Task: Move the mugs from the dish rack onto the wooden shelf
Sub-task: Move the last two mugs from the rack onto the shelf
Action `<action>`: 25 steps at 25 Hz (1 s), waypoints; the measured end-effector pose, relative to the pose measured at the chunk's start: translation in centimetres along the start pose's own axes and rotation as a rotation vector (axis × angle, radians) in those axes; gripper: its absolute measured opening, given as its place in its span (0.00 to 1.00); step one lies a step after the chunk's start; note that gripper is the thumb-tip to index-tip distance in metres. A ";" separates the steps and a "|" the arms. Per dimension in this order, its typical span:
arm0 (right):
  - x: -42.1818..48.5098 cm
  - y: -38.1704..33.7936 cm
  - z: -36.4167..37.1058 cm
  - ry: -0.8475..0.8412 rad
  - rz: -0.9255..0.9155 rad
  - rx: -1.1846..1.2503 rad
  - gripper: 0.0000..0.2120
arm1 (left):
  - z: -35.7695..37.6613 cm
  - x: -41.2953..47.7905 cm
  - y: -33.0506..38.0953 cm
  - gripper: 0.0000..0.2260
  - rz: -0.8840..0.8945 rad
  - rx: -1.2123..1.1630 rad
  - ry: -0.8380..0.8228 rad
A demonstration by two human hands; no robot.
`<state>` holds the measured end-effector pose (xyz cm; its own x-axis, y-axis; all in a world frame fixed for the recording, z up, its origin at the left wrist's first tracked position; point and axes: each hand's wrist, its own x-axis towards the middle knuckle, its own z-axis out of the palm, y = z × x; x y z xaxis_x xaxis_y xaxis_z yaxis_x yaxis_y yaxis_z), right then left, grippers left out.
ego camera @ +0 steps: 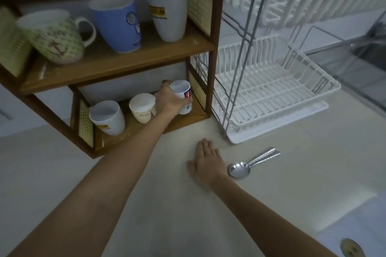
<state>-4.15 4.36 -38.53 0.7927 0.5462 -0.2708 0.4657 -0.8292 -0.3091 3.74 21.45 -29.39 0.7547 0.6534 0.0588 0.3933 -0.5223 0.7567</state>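
On the left, the wooden shelf carries three mugs on its upper board and two on the lower board: a white mug and a cream mug. My left hand reaches into the lower level and is wrapped around a small white mug, at the right end, close to the side panel. I think its base touches the board already, but the hand hides it, so I am not sure. If I let go too early, it could tip against the cream mug just beside it, or knock the panel. Further right, my right hand lies flat and open on the counter, holding nothing, near two spoons. The dish rack appears empty.
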 end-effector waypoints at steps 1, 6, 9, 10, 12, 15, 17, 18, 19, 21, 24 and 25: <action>0.0 0.1 0.5 -0.026 -0.014 -0.057 0.38 | 0.8 0.1 -0.3 0.36 -0.002 0.022 0.012; -0.2 0.5 2.2 0.029 0.005 -0.134 0.42 | 3.5 1.3 -1.4 0.35 -0.010 0.021 0.042; -0.4 0.4 3.3 0.125 0.010 -0.105 0.43 | 4.7 2.2 -2.2 0.35 -0.002 0.022 0.048; -0.4 0.5 3.5 0.150 0.008 -0.093 0.43 | 4.9 2.5 -2.3 0.35 0.008 0.021 0.051; -0.4 0.6 3.6 0.176 -0.002 -0.078 0.43 | 5.1 2.9 -2.3 0.36 0.029 0.035 0.045; -0.5 0.5 3.7 0.188 -0.010 -0.085 0.43 | 5.0 3.1 -2.3 0.38 0.045 0.066 0.005; -0.5 0.6 3.6 0.187 -0.006 -0.078 0.43 | 4.8 2.8 -2.2 0.39 0.053 0.069 -0.024; -0.5 0.6 3.6 0.184 -0.002 -0.069 0.43 | 4.6 2.4 -2.1 0.39 0.057 0.075 -0.028; -0.5 0.5 3.6 0.179 -0.001 -0.063 0.44 | 4.2 1.8 -2.1 0.38 0.064 0.088 -0.020; -0.5 0.5 3.6 0.166 0.001 -0.062 0.44 | 3.2 0.3 -2.3 0.34 0.113 0.135 0.019; -0.5 0.0 2.6 0.093 0.027 -0.082 0.43 | 0.2 -2.8 -2.3 0.21 0.254 0.151 0.031; -0.5 -0.5 1.9 0.070 0.038 -0.072 0.42 | -1.2 -3.8 -2.1 0.17 0.302 0.144 0.019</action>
<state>-5.49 4.69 -39.98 0.8345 0.5070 -0.2159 0.4601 -0.8567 -0.2334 -0.60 20.75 -30.43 0.8392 0.4665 0.2795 0.2244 -0.7651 0.6035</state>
